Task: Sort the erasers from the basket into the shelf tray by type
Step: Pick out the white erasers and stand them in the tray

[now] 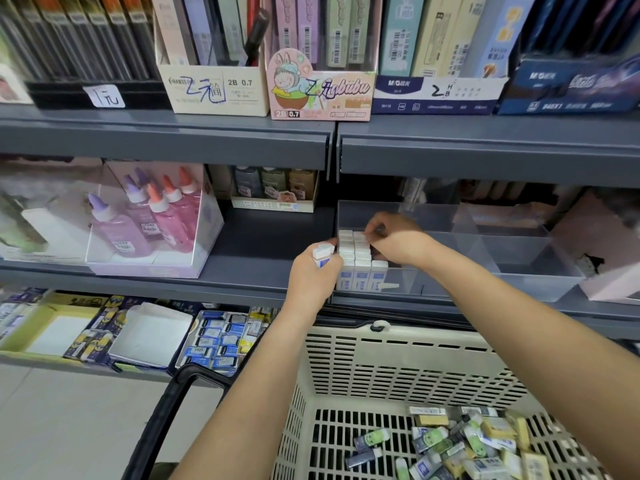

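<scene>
The left hand (313, 275) grips one blue-sleeved eraser (322, 255) just outside the left wall of the clear shelf tray (540, 285). The right hand (394, 242) reaches over the near wall and pinches the top of an upright eraser (362, 235) in the packed rows at the tray's left end. Three sleeved erasers (362, 278) stand against that near wall, the tray is open to their right, and the basket (398, 341) below holds a loose heap (467, 448) too jumbled to count.

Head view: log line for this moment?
left hand holds white eraser | right hand at eraser rows in tray, leftmost compartment | basket holds mixed erasers
</scene>
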